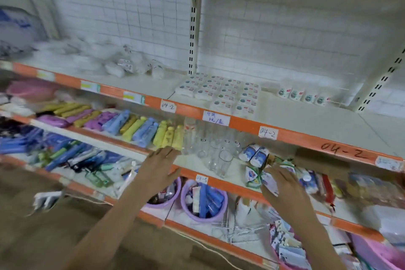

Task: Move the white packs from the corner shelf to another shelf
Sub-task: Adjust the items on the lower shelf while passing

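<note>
White packs (221,94) up and ahead of both hands.
Left hand (161,165), right hand (285,188): fingers spread, empty; right slightly nearer.

Motion blur smears the clear bagged goods (122,63) beyond identification.

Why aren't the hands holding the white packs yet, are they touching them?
Apart. The head view shows both the left hand and right hand open, low by the glasses shelf, while the white packs lie one shelf higher.

White tiled wall (122,6) behind wire grid — cream shelving (306,114), orange edge strips (241,124), brown floor (32,237).
</note>
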The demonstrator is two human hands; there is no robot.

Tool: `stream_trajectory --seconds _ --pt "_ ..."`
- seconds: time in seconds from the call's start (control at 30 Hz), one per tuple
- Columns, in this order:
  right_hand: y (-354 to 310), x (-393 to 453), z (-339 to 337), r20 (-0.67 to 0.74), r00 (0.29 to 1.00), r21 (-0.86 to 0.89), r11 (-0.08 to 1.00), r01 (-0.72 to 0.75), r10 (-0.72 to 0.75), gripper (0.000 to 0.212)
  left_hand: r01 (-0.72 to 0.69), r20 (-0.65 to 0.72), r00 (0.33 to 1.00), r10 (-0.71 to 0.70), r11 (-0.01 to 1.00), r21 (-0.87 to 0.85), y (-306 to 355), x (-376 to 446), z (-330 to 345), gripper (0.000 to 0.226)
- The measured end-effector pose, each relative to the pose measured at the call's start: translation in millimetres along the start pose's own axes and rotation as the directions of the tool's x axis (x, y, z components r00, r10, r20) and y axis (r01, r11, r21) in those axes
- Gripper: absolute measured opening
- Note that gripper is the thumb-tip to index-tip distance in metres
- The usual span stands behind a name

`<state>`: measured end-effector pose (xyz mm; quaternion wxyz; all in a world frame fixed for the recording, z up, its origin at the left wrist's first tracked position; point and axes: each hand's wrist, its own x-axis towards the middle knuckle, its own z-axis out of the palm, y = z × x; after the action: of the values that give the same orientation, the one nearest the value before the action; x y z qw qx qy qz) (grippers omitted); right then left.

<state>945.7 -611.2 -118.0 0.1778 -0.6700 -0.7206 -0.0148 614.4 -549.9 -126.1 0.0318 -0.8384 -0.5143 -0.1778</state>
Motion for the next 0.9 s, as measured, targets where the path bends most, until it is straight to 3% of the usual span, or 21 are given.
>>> stream_trajectory --seconds 0.23,0.43,0.53,0.8,0.9 --pt "-62 -11 29 0.104 0.98 0.143 0.977 0.155 -0.171 0.037 0.247 0.05 0.967 -0.25 0.967 0.067 -16 -99 -31 0.039" --pt "-140 20 50 0.155 0.923 0.276 0.912 0.303 -0.353 0.04 0.467 0.051 0.877 -0.478 0.871 0.151 -61 -152 -60 0.038" --pt "-185 41 63 0.187 0.879 0.305 0.877 0.372 -0.438 0.041 0.545 0.027 0.835 -0.55 0.832 0.106 -91 -168 -72 0.045" --pt "-312 113 110 0.184 0.836 0.342 0.831 0.439 -0.517 0.043 0.603 -0.037 0.797 -0.602 0.797 0.025 -215 -182 -87 0.05" --pt "-357 148 119 0.164 0.849 0.333 0.838 0.432 -0.503 0.044 0.589 -0.02 0.806 -0.592 0.805 -0.074 -266 -170 -96 0.04"
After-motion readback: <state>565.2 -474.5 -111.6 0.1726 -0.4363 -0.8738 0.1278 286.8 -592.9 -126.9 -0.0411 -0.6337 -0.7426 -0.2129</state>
